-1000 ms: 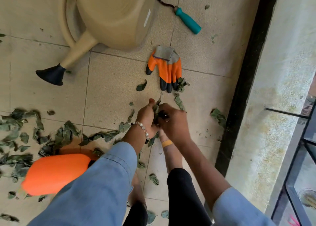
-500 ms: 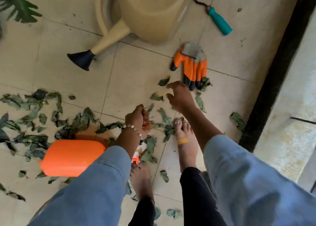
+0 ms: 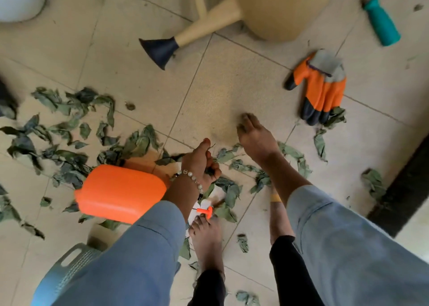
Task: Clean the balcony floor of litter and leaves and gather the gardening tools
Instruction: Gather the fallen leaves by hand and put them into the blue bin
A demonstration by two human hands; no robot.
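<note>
Fingers of the left hand (image 3: pixel 201 164) are clenched around a small bunch of dark leaves, thumb up, a bead bracelet (image 3: pixel 191 178) at the wrist. Those of the right hand (image 3: pixel 254 137) reach down toward the tiled floor (image 3: pixel 232 90), fingertips at the tile; whether they pinch anything I cannot tell.

Beyond the right hand lies a bare stretch of beige tile, up to the watering can (image 3: pixel 267 8) at the far edge. A dark strip (image 3: pixel 404 189) borders the floor on the right.

Most of the leaves (image 3: pixel 69 129) lie scattered across the left half of the floor, crumpled and dull green, with more between the two hands and around the bare feet (image 3: pixel 206 238). An orange plastic jug (image 3: pixel 120 193) lies on its side just left of the left wrist, among the leaves. A pale blue basket (image 3: pixel 69 264) with a slotted wall shows at the near left edge; its inside is hidden by the sleeve.

The watering can is tan plastic with a black flared nozzle (image 3: pixel 159 48). An orange and grey glove (image 3: pixel 321 87) with dark fingertips lies flat toward the right, touching a few leaves. A tool with a teal handle (image 3: pixel 380 21) lies near the far right corner.
</note>
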